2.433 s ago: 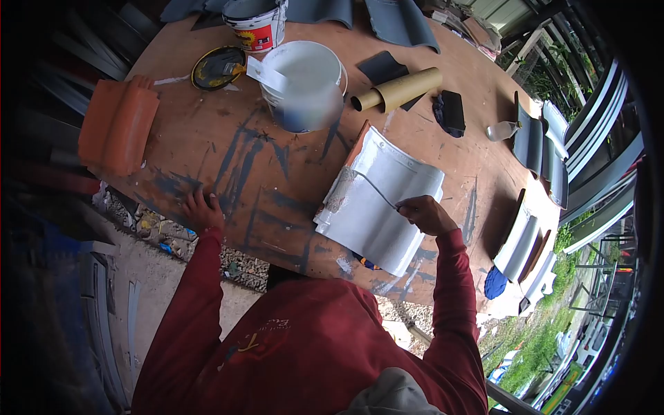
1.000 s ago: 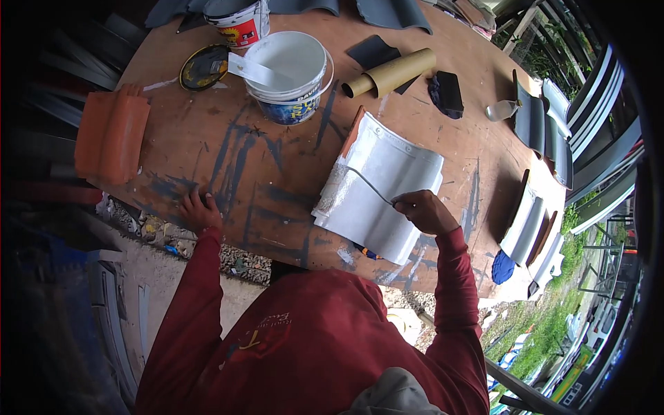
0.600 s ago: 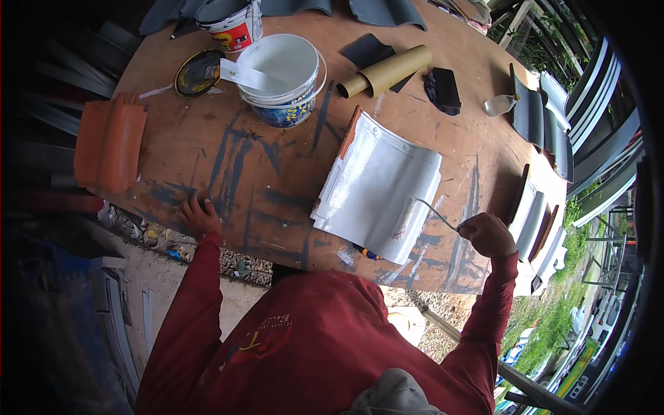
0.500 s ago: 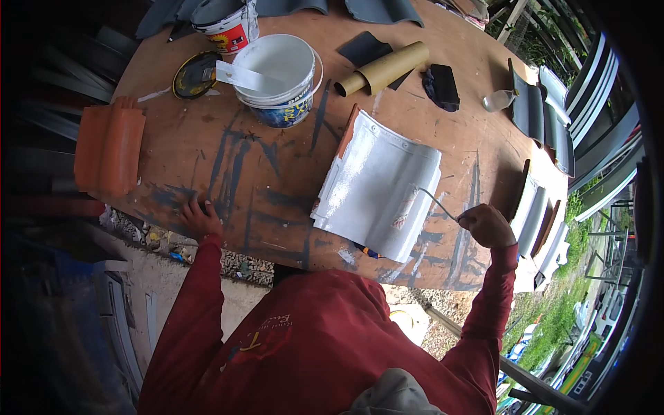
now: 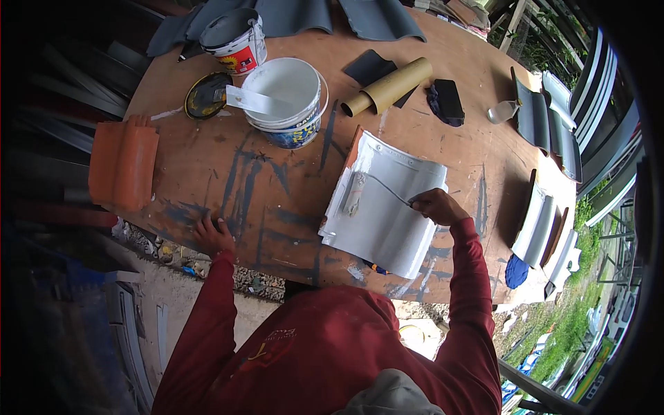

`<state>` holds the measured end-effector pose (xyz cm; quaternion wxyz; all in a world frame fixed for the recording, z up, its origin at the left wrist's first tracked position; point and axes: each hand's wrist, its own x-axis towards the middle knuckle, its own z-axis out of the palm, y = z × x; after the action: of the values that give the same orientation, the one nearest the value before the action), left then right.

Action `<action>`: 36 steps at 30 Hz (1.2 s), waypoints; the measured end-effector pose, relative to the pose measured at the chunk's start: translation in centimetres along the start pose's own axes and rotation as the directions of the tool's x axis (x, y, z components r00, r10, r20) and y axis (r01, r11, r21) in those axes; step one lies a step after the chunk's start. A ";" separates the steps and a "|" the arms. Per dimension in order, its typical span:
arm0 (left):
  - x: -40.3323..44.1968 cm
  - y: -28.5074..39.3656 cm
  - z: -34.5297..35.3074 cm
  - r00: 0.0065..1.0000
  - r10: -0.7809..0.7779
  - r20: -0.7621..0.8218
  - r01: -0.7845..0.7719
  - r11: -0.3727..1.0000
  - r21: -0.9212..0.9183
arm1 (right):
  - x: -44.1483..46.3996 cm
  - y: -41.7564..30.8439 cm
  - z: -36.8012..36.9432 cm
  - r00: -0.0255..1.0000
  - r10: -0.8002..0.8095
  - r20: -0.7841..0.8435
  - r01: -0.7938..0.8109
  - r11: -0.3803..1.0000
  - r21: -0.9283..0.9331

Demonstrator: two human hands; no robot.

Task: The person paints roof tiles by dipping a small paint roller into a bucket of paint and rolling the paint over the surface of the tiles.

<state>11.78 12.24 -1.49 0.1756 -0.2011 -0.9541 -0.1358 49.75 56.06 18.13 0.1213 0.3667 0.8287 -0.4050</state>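
A curved roof tile, coated white with a bare orange strip at its upper left edge, lies near the table's front edge. My right hand is closed round the handle of a paint roller, above the tile's right side. The roller head rests on the tile's left part, joined by a thin bent wire. My left hand lies on the table's front edge, fingers spread, holding nothing. Beyond the tile stands a white bucket with a flat white stick across its rim.
An orange tile lies at the far left of the table. Behind are a red-labelled bucket, a dark lid, a brown roll, a phone and grey tiles. A bottle and more tiles are on the right.
My right hand has moved left with the roller, whose head has gone from the tile's right side to its left part. The whole view has shifted slightly. My left hand stays at the table edge.
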 end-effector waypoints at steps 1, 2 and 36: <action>0.1 0.1 0.0 1.000 0.008 -0.014 -0.008 1.000 -0.002 | 0.1 -0.1 -0.3 1.000 -0.013 0.006 0.013 1.000 0.003; -0.1 0.1 0.0 1.000 0.018 -0.022 -0.018 1.000 -0.003 | -0.1 -0.1 -0.5 1.000 -0.020 0.014 0.020 1.000 0.007; -0.1 0.0 0.2 1.000 0.024 -0.014 -0.024 0.999 -0.026 | -0.2 -3.1 -9.0 0.967 0.255 -0.022 -0.252 0.937 -0.243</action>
<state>11.83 12.30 -1.67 0.1811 -0.2139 -0.9485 -0.1477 48.54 61.51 25.82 0.2206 0.4506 0.8174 -0.2832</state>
